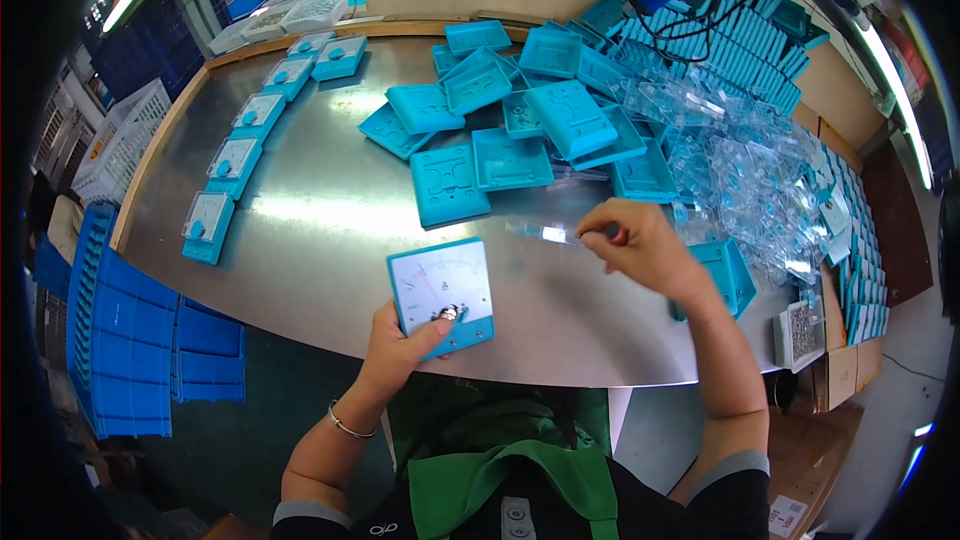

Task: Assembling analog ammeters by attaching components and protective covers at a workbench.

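Observation:
My left hand point(402, 345) grips an analog meter point(440, 285) with a teal base, a white dial face and a metal part near its lower middle. The thumb lies over the front of the meter, beside that part. To the right, my right hand point(640, 245) is closed around a small red object point(620, 237), mostly hidden by the fingers. A clear plastic piece point(550, 231) extends left from its fingertips; whether they grip it or only touch it, I cannot tell. Beyond both hands lies a heap of teal plastic housings point(512, 158).
A row of teal meters with clear covers point(208, 215) runs along the table's left side. Clear plastic covers point(745, 180) are piled at right, near stacked teal parts point(850, 240). A white tray of small parts point(800, 333) sits at the right edge. Blue crates point(125, 330) stand at left.

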`<move>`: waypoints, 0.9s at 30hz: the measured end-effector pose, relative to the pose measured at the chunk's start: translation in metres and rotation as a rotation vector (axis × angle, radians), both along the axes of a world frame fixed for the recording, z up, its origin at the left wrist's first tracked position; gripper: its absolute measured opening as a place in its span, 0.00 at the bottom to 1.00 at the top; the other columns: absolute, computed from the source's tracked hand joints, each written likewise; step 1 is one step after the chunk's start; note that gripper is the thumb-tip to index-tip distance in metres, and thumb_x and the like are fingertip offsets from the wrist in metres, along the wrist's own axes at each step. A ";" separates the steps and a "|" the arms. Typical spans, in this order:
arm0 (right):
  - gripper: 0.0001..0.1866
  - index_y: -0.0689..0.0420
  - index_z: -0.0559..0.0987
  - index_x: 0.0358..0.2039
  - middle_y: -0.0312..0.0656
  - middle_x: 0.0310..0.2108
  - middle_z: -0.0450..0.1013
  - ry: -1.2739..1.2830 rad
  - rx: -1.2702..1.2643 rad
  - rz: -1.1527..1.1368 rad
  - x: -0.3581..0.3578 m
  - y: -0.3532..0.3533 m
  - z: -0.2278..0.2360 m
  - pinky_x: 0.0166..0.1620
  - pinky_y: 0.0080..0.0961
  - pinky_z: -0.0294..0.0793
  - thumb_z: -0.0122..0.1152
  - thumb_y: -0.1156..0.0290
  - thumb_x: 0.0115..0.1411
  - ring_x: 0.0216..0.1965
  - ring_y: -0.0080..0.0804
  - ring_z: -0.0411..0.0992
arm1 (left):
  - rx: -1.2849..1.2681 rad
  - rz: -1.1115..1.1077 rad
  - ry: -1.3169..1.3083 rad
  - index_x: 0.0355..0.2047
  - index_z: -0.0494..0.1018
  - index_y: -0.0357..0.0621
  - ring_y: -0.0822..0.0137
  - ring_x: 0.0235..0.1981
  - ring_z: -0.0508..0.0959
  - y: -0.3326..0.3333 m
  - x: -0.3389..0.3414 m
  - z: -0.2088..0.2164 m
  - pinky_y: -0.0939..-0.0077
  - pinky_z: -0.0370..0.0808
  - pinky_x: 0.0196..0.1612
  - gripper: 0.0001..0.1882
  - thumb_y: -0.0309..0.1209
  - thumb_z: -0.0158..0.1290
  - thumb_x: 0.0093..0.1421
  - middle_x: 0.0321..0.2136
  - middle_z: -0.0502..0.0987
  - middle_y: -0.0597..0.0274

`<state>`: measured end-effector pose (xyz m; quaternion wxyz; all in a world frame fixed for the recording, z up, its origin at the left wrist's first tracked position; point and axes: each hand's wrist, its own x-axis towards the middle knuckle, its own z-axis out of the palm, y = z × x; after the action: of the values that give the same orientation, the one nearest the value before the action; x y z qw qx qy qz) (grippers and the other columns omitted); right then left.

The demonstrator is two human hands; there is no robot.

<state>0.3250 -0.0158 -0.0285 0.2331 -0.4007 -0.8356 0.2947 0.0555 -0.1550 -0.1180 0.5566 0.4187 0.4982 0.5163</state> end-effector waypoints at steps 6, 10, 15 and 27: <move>0.12 0.58 0.80 0.32 0.42 0.20 0.73 -0.464 -0.045 0.332 -0.008 0.025 0.021 0.30 0.31 0.71 0.63 0.66 0.46 0.25 0.38 0.73 | 0.057 0.032 -0.173 0.42 0.68 0.34 0.70 0.27 0.77 0.008 0.021 0.018 0.76 0.77 0.24 0.17 0.28 0.56 0.54 0.33 0.75 0.57; 0.12 0.57 0.78 0.32 0.43 0.27 0.74 -0.277 0.220 0.257 -0.022 0.009 -0.027 0.32 0.34 0.71 0.64 0.69 0.45 0.27 0.42 0.73 | 0.093 0.093 -0.255 0.42 0.67 0.35 0.69 0.27 0.77 0.010 0.029 0.012 0.76 0.77 0.22 0.18 0.29 0.57 0.54 0.33 0.76 0.56; 0.23 0.53 0.76 0.43 0.50 0.47 0.68 -0.144 0.084 0.023 0.012 -0.046 -0.042 0.37 0.37 0.74 0.65 0.58 0.47 0.40 0.46 0.73 | 0.075 0.198 -0.247 0.42 0.67 0.35 0.68 0.27 0.78 -0.003 0.017 0.004 0.76 0.77 0.21 0.17 0.29 0.57 0.54 0.33 0.76 0.56; 0.36 0.55 0.68 0.55 0.55 0.57 0.59 -0.275 0.198 -0.043 0.016 -0.051 -0.073 0.44 0.34 0.73 0.67 0.56 0.45 0.42 0.47 0.73 | 0.060 0.163 -0.290 0.41 0.67 0.35 0.69 0.25 0.77 0.003 0.023 0.000 0.76 0.76 0.21 0.17 0.29 0.58 0.54 0.32 0.75 0.56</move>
<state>0.3413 -0.0669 -0.1015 0.1610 -0.4303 -0.8758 0.1482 0.0783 -0.1523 -0.1182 0.5662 0.3142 0.4296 0.6295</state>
